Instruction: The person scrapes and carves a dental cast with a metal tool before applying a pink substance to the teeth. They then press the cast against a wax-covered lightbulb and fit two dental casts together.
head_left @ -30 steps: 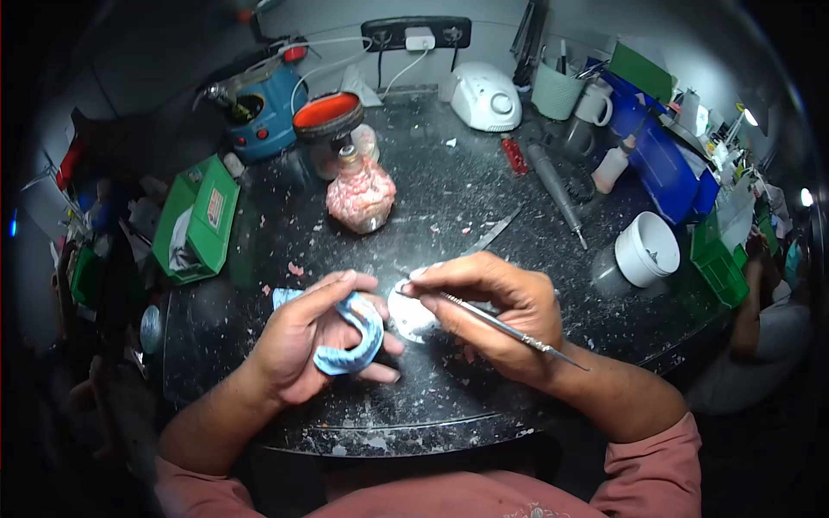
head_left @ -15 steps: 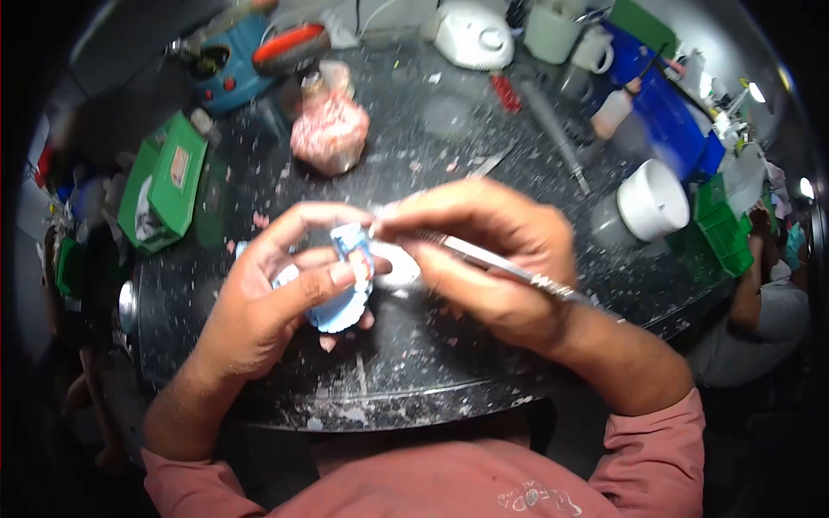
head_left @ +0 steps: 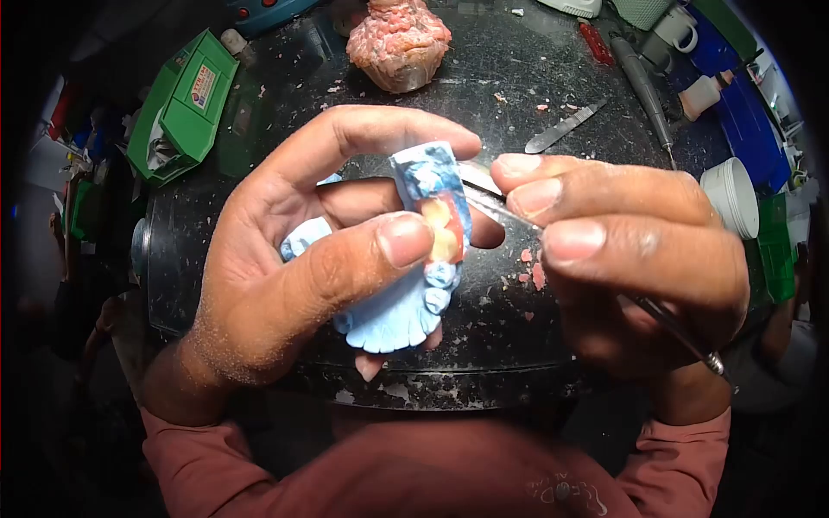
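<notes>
My left hand (head_left: 294,250) is closed around a light blue plaster dental model (head_left: 389,324), its thumb pressing on the near face. On the model's right side, yellowish artificial teeth (head_left: 444,237) sit in pink wax, below a dark-stained blue end. In my right hand (head_left: 648,233), a slim metal wax carver (head_left: 505,213) is held like a pen. The carver's working end reaches the model's right edge, partly behind it, so whether it touches cannot be seen. Fingers of my left hand support the model from behind.
A lump of pink wax (head_left: 399,52) stands at the back, with a green box (head_left: 194,112) to its left. A flat knife (head_left: 566,127), a grey handpiece (head_left: 643,91) and a white tub (head_left: 732,200) lie right. Pink wax scraps (head_left: 537,276) dot the black table (head_left: 492,345).
Both hands and the model now appear larger and closer. The model's dark-stained end and set teeth show more fully. My right hand has shifted rightward, still holding the carver; the view has tilted down.
</notes>
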Available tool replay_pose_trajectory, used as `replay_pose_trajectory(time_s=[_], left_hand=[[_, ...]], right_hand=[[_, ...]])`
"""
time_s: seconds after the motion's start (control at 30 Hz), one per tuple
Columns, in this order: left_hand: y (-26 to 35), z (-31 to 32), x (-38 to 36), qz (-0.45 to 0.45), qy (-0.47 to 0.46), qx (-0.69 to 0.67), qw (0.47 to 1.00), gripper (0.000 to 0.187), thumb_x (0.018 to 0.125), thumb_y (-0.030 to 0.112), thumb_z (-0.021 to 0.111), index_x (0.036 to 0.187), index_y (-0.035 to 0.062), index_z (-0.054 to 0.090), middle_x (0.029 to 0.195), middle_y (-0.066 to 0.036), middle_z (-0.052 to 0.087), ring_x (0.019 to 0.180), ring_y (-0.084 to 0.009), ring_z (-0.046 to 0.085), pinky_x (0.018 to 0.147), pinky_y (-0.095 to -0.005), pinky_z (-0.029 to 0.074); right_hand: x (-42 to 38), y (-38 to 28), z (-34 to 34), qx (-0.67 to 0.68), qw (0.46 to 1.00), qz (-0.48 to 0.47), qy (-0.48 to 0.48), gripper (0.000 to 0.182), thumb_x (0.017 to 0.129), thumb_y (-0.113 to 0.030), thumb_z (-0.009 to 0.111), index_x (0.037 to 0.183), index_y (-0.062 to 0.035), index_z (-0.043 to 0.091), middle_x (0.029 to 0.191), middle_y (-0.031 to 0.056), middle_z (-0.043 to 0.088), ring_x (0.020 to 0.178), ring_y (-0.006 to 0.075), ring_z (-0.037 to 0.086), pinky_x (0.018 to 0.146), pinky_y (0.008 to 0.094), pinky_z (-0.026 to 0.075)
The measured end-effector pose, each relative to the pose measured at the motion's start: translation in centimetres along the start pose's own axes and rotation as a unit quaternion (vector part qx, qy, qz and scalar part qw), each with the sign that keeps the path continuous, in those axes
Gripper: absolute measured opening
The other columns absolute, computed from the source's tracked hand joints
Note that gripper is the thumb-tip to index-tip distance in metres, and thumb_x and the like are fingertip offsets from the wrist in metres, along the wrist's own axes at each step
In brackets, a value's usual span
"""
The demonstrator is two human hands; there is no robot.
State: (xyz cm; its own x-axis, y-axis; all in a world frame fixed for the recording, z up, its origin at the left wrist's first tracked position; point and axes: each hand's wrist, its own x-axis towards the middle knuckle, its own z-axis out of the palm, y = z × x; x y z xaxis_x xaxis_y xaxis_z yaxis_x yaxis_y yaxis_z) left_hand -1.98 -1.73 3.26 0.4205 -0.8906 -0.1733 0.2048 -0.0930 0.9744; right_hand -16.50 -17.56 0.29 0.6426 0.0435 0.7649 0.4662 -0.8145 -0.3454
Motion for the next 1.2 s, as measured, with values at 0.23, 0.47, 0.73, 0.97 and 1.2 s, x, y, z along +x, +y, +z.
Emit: replay_pose_trajectory(time_s=[0.23,0.47,0.73,0.97,1.2], left_hand=[[0.0,0.0,-0.2,-0.009,0.000,0.013,1.000,0.064,0.082,0.030,0.070,0.127,-0.0066,0.044,0.089,-0.021,0.067,0.048,-0.0156,0.063,0.034,-0.0209,0.047],[0.1,0.5,-0.3,-0.017,0.012,0.008,1.000,0.063,0.082,0.030,0.070,0.127,-0.0051,0.045,0.089,-0.020,0.067,0.048,-0.0146,0.062,0.034,-0.0198,0.045],[-0.6,0.2,-0.1,0.011,-0.005,0.030,0.999,0.062,0.084,0.033,0.069,0.127,-0.0025,0.042,0.090,-0.019,0.065,0.053,-0.0136,0.063,0.039,-0.0193,0.048],[-0.9,-0.4,0.1,0.015,-0.023,0.044,0.999,0.061,0.084,0.032,0.068,0.128,-0.0015,0.041,0.102,-0.019,0.061,0.067,-0.0141,0.066,0.043,-0.0196,0.050],[-0.3,-0.8,0.1,-0.004,-0.048,0.045,0.998,0.062,0.084,0.030,0.067,0.130,-0.0020,0.040,0.111,-0.016,0.055,0.086,-0.0154,0.065,0.057,-0.0184,0.054]], right_hand=[[0.4,-0.9,0.6,0.064,0.998,0.027,-0.002,0.019,0.083,0.003,0.072,0.099,-0.0001,0.062,0.107,0.0211,0.061,0.097,0.0329,0.069,0.084,0.0395,0.062],[-0.5,0.7,1.2,0.110,0.993,-0.009,0.050,0.015,0.085,0.005,0.069,0.097,-0.0016,0.064,0.103,0.0207,0.063,0.092,0.0313,0.071,0.081,0.0391,0.062],[-0.6,0.9,0.9,0.102,0.994,-0.016,0.029,0.020,0.083,0.007,0.071,0.100,-0.0012,0.063,0.104,0.0201,0.063,0.093,0.0301,0.071,0.081,0.0386,0.062],[-0.6,1.0,1.1,0.110,0.993,-0.018,0.027,0.028,0.080,0.006,0.073,0.105,-0.0004,0.064,0.106,0.0194,0.062,0.098,0.0303,0.070,0.083,0.0367,0.062],[-0.7,0.7,1.2,0.116,0.993,-0.002,0.029,0.027,0.081,0.006,0.072,0.106,0.0008,0.063,0.107,0.0205,0.061,0.099,0.0290,0.068,0.084,0.0359,0.061]])
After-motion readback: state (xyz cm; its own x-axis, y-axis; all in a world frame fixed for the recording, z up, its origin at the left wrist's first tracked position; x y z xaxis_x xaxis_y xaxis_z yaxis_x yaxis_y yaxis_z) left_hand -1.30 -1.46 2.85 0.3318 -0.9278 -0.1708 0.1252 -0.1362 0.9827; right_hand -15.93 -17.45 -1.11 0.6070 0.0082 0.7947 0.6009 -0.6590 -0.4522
